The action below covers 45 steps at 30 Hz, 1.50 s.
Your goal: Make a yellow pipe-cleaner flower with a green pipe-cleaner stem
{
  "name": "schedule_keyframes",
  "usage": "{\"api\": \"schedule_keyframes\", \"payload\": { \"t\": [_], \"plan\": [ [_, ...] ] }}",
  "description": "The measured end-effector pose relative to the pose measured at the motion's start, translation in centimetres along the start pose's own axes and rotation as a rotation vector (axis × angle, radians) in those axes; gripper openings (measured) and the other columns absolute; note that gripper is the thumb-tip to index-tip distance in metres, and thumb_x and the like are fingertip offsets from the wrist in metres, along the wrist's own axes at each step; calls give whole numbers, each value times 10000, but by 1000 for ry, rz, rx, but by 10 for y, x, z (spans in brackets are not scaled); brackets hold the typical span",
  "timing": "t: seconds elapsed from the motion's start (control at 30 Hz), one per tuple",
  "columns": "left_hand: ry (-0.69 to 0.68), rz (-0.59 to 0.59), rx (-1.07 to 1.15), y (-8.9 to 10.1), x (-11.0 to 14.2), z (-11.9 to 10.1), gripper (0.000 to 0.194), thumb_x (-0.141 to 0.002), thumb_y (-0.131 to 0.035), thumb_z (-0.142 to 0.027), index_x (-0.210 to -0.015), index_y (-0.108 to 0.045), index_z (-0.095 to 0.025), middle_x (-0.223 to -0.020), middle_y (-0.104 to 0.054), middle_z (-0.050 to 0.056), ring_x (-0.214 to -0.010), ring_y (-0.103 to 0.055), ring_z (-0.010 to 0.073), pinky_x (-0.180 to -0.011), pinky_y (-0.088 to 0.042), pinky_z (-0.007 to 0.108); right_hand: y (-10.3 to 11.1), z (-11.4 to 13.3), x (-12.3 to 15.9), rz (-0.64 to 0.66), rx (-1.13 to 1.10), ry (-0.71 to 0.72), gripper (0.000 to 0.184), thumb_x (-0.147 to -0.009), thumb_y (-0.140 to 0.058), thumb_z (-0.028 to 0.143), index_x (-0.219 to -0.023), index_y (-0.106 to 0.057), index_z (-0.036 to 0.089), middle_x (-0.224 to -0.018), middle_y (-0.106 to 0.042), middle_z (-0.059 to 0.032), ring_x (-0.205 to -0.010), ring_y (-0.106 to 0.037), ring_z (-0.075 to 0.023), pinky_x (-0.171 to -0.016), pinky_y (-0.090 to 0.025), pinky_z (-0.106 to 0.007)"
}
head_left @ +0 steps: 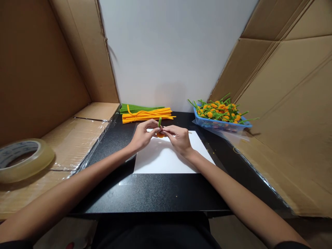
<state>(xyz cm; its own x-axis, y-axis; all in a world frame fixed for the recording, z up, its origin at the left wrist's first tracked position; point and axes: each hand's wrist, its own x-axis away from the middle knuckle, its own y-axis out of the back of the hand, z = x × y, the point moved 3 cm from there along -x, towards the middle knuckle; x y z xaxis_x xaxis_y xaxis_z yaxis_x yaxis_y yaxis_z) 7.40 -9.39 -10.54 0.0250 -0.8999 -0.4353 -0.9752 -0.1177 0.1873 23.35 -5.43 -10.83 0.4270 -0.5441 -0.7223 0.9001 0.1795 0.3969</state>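
Note:
Above the white sheet of paper (pixel 168 160), both hands meet at a small orange pipe-cleaner pumpkin (pixel 160 135) with a green pipe-cleaner stem (pixel 160 121) standing up from it. My left hand (pixel 143 135) pinches it from the left, thumb and fingers closed near the base of the stem. From the right, my right hand (pixel 181 138) pinches at the same spot with its fingertips. The fingers cover much of the pumpkin, so its exact shape is partly hidden.
Green pipe cleaners (pixel 140 107) and orange pipe cleaners (pixel 147 116) lie bundled at the back. A blue basket (pixel 220 123) at the back right holds several orange-and-green pieces. A tape roll (pixel 46 157) rests on cardboard at left. Cardboard walls (pixel 293 114) flank the black table (pixel 155 193).

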Motion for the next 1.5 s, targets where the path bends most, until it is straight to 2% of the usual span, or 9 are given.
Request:
{"api": "schedule_keyframes", "payload": {
  "t": [0.13,0.3,0.6,0.9,1.0,1.23,1.37,1.43,1.5],
  "plan": [
    [-16,-90,136,0,0,3,191,-767,-731,-302,-807,-647,-135,-863,-700,64,-786,-674,162,-719,-574,288,3,4,-3,-3,23,60,131,-888,-635,237,-888,-764,212,-895,-750,-56,-805,-694,-199,-740,-540,-324],
    [-16,-115,198,-1,0,2,160,-741,-749,-256,-772,-648,-135,-853,-703,55,-780,-669,152,-740,-560,286,7,7,-7,42,49,80,136,-895,-626,247,-868,-754,213,-909,-744,-58,-829,-688,-203,-769,-534,-333],
    [-11,-145,155,-1,1,4,142,-735,-749,-250,-754,-653,-147,-851,-707,54,-829,-675,169,-797,-561,312,2,5,-3,31,144,155,137,-905,-585,187,-849,-711,193,-884,-723,-73,-812,-673,-191,-756,-523,-308],
    [-55,-150,69,-2,3,-3,177,-757,-736,-308,-766,-672,-143,-827,-706,61,-795,-678,180,-764,-561,317,-2,7,-1,-13,215,121,180,-906,-548,183,-790,-685,186,-837,-695,-83,-777,-643,-192,-726,-498,-310],
    [-29,-147,0,1,2,-3,199,-752,-745,-321,-772,-680,-135,-801,-703,60,-762,-672,174,-723,-547,295,-2,2,-2,-21,72,15,139,-888,-597,224,-817,-711,186,-878,-708,-81,-817,-653,-196,-751,-515,-321],
    [22,-151,-31,4,-1,1,247,-728,-759,-357,-817,-700,-134,-829,-720,70,-793,-688,197,-748,-559,303,-11,-24,1,86,-630,-554,310,-709,-787,404,-912,-742,174,-876,-730,-48,-805,-685,-181,-790,-587,-369],
    [41,41,82,14,-8,1,286,-864,-561,-298,-1091,-673,-166,-991,-717,96,-874,-704,200,-763,-582,332,-7,-29,0,-10,-688,-631,343,-625,-847,368,-866,-748,145,-830,-742,-63,-762,-697,-178,-809,-586,-384],
    [-71,184,-24,23,-12,-4,326,-871,-519,-217,-1167,-653,-192,-1091,-697,106,-942,-694,196,-796,-573,332,-5,-30,-2,-28,-693,-648,335,-610,-855,351,-850,-751,143,-816,-744,-68,-761,-704,-186,-809,-587,-391],
    [-252,283,-291,31,-12,-12,319,-877,-527,-191,-1151,-687,-228,-1131,-688,102,-990,-673,198,-843,-546,343,-3,-30,-3,-29,-695,-662,322,-604,-856,339,-837,-754,141,-807,-746,-71,-765,-709,-193,-806,-589,-390]
  ]
}}
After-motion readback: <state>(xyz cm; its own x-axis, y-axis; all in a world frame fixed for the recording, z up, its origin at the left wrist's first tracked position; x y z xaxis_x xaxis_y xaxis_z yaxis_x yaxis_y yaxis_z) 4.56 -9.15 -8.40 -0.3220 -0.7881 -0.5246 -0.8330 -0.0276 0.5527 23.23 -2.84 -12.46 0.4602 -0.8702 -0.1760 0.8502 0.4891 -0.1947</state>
